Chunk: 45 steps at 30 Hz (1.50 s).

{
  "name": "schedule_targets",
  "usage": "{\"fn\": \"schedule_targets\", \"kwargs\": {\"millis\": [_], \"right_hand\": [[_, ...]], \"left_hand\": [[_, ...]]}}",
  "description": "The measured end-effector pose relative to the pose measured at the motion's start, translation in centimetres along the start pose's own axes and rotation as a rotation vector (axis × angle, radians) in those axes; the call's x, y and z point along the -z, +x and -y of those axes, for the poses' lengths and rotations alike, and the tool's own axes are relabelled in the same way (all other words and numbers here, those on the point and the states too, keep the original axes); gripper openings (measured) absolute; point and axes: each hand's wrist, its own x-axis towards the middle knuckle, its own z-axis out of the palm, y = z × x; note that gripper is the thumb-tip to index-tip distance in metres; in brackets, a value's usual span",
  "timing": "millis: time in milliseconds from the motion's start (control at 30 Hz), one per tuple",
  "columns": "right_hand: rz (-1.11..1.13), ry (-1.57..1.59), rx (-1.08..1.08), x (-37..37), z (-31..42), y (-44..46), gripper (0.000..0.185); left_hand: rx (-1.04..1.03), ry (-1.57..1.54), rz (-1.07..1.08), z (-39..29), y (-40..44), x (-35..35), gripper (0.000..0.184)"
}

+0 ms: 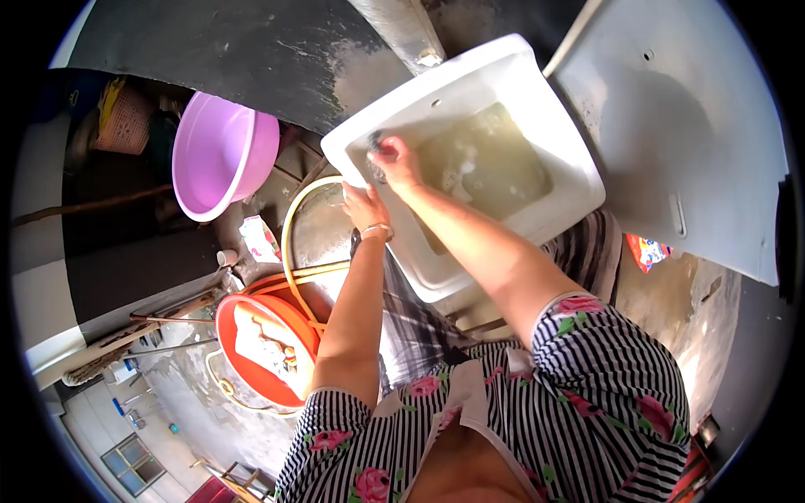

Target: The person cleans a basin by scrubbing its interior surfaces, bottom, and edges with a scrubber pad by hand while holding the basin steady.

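A white basin sink [573,138] with murky water [486,159] and patches of foam stands in front of me. My right hand [397,165] reaches over it to the inner wall at the left end, its fingers closed round a small dark grey wad [375,142]. Most of the wad is hidden by the fingers, so I cannot make out its exact kind. My left hand [364,210], with a bracelet at the wrist, rests on the sink's near left rim, fingers stretched out and holding nothing.
Left of the sink are a purple tub [239,172], a yellow hose [290,230] and an orange basin [226,339] with light cloth [267,339] inside. A grey-white panel [671,126] stands on the right, near a colourful packet [646,252]. A pipe [402,33] runs behind the sink.
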Motion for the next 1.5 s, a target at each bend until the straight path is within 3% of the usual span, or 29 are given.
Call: {"fn": "schedule_targets", "kwargs": {"millis": [100,167,267,367,433,533,633,700,733,767,933,1033,1300,1400,1500], "right_hand": [[0.012,-0.297,0.035,-1.9,-0.8,-0.8,0.026],[0.052,-0.184,-0.112,-1.1,-1.6,-1.3,0.022],[0.144,-0.211,0.004,-0.2,0.2,-2.4,0.016],[0.165,-0.125,-0.026,-0.8,-0.9,-1.3,0.013],[0.076,-0.143,0.106,-0.8,-2.9,-0.2,0.011],[0.081,-0.298,-0.097,0.3,-7.0,-0.4,0.018],[0.099,-0.158,-0.285,-0.3,-7.0,-0.5,0.020],[0.156,0.093,-0.239,-0.6,-6.3,-0.9,0.017],[0.146,-0.007,0.026,-0.7,-5.8,-1.4,0.021],[0.157,-0.010,0.057,-1.0,-5.8,-1.3,0.025],[0.120,-0.264,-0.180,-1.1,-9.4,0.4,0.032],[0.216,-0.435,-0.428,-1.2,-9.5,1.9,0.038],[0.470,-0.536,-0.274,1.4,-4.2,1.2,0.032],[0.477,-0.588,-0.266,1.2,-7.8,2.0,0.028],[0.220,-0.448,-0.108,1.3,-5.1,0.5,0.025]], "left_hand": [[0.066,-0.068,0.076,-0.9,-0.1,0.9,0.064],[0.106,-0.068,0.084,-2.9,-1.2,1.0,0.064],[0.124,-0.001,0.074,-2.7,-0.8,0.8,0.064],[0.097,0.010,0.053,-2.5,-1.0,0.5,0.062],[0.073,0.027,0.042,-2.6,-1.1,0.3,0.061],[0.071,0.044,0.058,-2.5,-1.4,0.2,0.061],[0.056,0.053,0.073,-2.5,-1.3,0.1,0.061],[0.044,0.047,0.070,-2.8,-1.3,0.6,0.061],[0.089,0.033,0.098,-3.2,-1.2,0.8,0.061],[0.133,0.020,0.127,-3.6,-1.1,1.1,0.061],[0.090,0.046,0.068,-2.9,-0.9,0.5,0.061],[0.074,0.064,0.057,-2.4,-0.8,0.1,0.061],[0.123,0.041,0.078,-2.9,-0.4,0.3,0.058],[0.151,0.067,0.088,-3.2,-0.3,0.6,0.057],[0.155,0.006,0.068,-2.4,-0.2,-0.1,0.057]]}}
